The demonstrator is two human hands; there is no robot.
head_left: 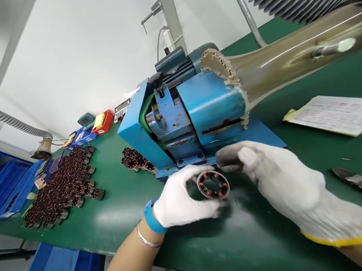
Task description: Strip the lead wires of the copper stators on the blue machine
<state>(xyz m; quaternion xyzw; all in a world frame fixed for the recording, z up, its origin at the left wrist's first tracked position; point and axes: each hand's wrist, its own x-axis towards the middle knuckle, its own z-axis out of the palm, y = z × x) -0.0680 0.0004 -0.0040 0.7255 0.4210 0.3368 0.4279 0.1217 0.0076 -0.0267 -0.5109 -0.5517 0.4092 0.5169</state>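
Before the blue machine (210, 102), left hand (173, 202) grips a coil-lined ring (208, 192); right hand (281, 178) there too, grip I can't tell.

This is a factory workshop: a blue bench machine (213, 106), massed ring-shaped parts (60, 189) and pliers (360, 182) occupy a green worktop (120, 207).

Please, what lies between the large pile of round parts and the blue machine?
In the head view: green tabletop, then a smaller group of similar parts beside the machine.
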